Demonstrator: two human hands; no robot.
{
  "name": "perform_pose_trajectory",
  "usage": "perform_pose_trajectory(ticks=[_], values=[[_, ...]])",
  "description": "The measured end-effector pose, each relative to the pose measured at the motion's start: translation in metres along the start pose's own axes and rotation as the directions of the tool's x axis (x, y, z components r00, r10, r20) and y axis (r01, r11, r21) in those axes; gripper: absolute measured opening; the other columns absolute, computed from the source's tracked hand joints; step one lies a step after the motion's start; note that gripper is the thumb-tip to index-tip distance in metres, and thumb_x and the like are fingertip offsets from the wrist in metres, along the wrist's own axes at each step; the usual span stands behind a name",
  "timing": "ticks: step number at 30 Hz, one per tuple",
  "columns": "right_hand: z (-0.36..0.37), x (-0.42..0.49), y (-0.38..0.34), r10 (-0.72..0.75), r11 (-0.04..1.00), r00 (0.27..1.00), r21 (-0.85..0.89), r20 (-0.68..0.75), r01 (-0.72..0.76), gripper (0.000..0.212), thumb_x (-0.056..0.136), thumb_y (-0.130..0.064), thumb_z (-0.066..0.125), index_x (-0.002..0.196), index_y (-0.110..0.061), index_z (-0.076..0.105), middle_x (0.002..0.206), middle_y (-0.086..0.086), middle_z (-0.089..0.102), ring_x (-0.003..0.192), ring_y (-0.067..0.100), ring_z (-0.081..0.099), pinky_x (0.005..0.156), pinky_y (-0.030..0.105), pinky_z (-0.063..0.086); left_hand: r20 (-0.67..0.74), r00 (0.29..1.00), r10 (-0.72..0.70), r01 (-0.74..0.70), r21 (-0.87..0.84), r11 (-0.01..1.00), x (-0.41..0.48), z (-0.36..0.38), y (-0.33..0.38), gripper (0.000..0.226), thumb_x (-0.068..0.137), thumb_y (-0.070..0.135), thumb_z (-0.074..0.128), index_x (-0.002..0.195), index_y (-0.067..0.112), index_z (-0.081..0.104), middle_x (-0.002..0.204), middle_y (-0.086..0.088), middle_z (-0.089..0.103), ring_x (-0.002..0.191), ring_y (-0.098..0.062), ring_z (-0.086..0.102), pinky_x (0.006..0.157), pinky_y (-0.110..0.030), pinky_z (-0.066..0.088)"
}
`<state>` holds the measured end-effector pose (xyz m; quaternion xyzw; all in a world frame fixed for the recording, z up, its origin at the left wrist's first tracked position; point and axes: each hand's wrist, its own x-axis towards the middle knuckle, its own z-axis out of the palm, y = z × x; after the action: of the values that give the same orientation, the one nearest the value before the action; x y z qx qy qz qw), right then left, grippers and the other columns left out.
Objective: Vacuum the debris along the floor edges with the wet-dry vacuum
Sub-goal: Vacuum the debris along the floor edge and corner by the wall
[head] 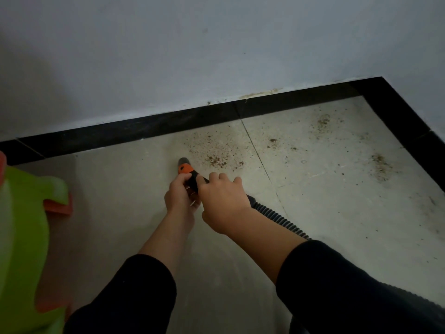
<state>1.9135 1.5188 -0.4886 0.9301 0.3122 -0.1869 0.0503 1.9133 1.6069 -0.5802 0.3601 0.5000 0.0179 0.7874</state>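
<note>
There is only one view, from a camera worn on the person's head. It looks forward and steeply down at the floor (pixel 325 189), so the tiles fill the lower part of the picture and the wall (pixel 192 56) fills the upper part. The black skirting (pixel 134 131) crosses the frame at a slant and turns at a corner on the right. The camera is near: both forearms in black sleeves enter from the bottom edge, and the left hand (pixel 180 194) and right hand (pixel 222 198) sit close to the centre. The wide lens bends straight lines slightly. A green plastic object (pixel 24 225) is cut by the left edge.
</note>
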Motion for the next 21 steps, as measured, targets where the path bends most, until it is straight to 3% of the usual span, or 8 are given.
perform_pose_trajectory(ticks=[7,13,21], values=[[0.004,-0.016,0.002,-0.015,1.000,1.000,0.004,0.020,0.015,0.061,0.091,-0.020,0.055,0.145,-0.011,0.028,0.128,0.013,0.046,0.115,0.030,0.045,0.093,0.044,0.037,-0.053,0.999,-0.006,0.005,-0.028,1.000,-0.018,0.000,-0.012,0.027,0.085,0.021,0.061,0.106,0.005,0.065,0.083,-0.005,0.064,0.069,-0.017,0.057,0.050,-0.025,0.041],[0.001,-0.016,0.001,-0.045,0.999,0.999,0.002,0.030,0.045,0.059,0.091,-0.022,0.055,0.144,-0.012,0.030,0.126,0.012,0.046,0.115,0.029,0.045,0.092,0.043,0.037,-0.122,0.993,-0.004,-0.004,-0.068,0.998,-0.025,-0.001,-0.012,0.009,0.082,0.018,0.063,0.082,0.009,0.064,0.074,-0.005,0.063,0.061,-0.017,0.056,0.051,-0.027,0.039],[0.000,-0.001,-0.018,-0.080,0.997,0.997,0.004,0.007,0.080,0.060,0.090,-0.021,0.055,0.144,-0.012,0.030,0.126,0.012,0.047,0.116,0.030,0.045,0.093,0.044,0.037,-0.132,0.991,0.012,-0.026,-0.102,0.994,-0.014,-0.018,0.005,0.008,0.082,0.017,0.064,0.085,0.009,0.065,0.085,-0.009,0.068,0.075,-0.022,0.063,0.061,-0.031,0.047]])
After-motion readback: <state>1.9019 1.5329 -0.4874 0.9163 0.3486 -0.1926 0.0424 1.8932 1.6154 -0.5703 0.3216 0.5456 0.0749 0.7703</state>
